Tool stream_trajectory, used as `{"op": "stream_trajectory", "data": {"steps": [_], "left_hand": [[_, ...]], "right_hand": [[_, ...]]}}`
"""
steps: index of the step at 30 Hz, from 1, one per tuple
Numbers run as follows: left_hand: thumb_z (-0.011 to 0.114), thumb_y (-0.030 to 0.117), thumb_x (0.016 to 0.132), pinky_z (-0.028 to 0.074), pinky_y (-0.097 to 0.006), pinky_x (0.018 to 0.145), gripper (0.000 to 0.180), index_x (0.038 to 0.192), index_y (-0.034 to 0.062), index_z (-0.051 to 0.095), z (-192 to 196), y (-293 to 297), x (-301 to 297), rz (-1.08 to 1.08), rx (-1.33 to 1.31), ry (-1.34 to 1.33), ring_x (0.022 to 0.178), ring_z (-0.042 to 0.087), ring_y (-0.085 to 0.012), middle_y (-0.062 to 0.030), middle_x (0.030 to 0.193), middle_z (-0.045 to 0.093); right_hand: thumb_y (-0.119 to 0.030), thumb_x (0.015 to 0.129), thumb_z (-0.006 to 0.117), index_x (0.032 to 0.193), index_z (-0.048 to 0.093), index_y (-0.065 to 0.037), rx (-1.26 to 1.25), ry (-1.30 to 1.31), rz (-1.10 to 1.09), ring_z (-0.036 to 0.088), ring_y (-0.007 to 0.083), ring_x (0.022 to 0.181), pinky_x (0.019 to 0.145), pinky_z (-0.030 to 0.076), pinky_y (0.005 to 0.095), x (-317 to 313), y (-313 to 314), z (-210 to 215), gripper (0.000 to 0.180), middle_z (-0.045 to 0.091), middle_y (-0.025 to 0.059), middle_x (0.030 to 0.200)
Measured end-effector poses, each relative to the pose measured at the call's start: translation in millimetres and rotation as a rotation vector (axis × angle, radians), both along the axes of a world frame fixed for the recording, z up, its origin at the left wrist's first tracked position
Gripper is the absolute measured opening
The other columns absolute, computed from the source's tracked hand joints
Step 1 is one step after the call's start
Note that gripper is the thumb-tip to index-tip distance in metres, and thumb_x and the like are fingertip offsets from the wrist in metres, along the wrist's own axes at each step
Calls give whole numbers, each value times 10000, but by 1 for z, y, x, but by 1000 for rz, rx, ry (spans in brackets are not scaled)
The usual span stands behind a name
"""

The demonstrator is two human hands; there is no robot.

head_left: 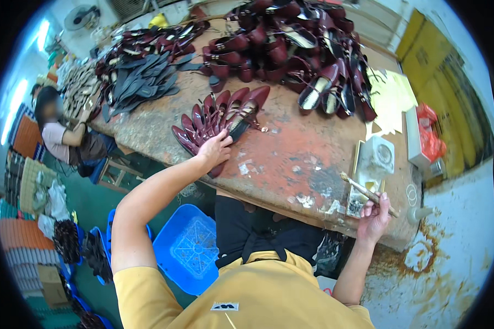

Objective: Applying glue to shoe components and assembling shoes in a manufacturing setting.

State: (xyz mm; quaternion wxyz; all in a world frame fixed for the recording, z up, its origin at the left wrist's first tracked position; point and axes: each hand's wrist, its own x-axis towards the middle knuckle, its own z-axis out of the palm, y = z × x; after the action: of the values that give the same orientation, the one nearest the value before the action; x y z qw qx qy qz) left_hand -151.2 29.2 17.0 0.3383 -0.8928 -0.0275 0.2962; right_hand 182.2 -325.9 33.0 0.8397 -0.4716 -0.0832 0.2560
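A white rectangular cardboard box (413, 137) stands at the right end of the table (291, 159), with a crumpled red plastic package (431, 137) lying in it. Tall yellow cardboard cartons (422, 49) stand behind, against the wall.

Left hand (215, 151) stretched forward, fingers spread flat; right hand (374, 215) raised, grip closed.

Yellow short-sleeved shirt (258, 290); dark apron (258, 236); bare forearms.

two hands (216, 151), one brush (365, 192), one blue basket (189, 249), two people (66, 134)
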Motion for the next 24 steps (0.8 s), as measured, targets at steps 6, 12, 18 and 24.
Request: {"op": "stream_trajectory", "data": {"steps": [6, 12, 18, 24], "left_hand": [[674, 249, 849, 321, -650, 1162, 410, 1251, 171, 647, 57, 0, 35, 216, -427, -60, 1400, 466, -278, 26, 1371, 581], [660, 85, 796, 580, -460, 726, 266, 1055, 72, 602, 9, 48, 100, 479, -147, -1051, 990, 668, -282, -130, 1025, 633], [587, 113, 891, 474, -494, 758, 345, 1235, 132, 555, -6, 87, 120, 568, 124, -967, 918, 678, -306, -105, 928, 709], [641, 291, 880, 454, -477, 800, 248, 1101, 182, 669, 24, 80, 140, 405, -10, -1197, 806, 709, -335, -126, 833, 736]], "right_hand": [[-324, 1032, 613, 1058, 682, -39, -10, 23, -133, 475, 58, 543, 475, 366, 212, 33, -60, -24, 294, 638, 30, 740], [-296, 1054, 583, 1198, 628, -22, 2, 25, -222, 510, 75, 645, 547, 423, 219, 44, -64, -34, 313, 643, 54, 854], [-181, 1026, 622, 1231, 620, 6, -183, -202, -296, 574, 125, 740, 641, 528, 285, 58, -74, -25, 277, 645, 101, 944], [-138, 1003, 648, 1074, 678, -25, -611, -575, -243, 591, 89, 673, 604, 509, 251, 77, -76, -31, 136, 665, 38, 824]]}}
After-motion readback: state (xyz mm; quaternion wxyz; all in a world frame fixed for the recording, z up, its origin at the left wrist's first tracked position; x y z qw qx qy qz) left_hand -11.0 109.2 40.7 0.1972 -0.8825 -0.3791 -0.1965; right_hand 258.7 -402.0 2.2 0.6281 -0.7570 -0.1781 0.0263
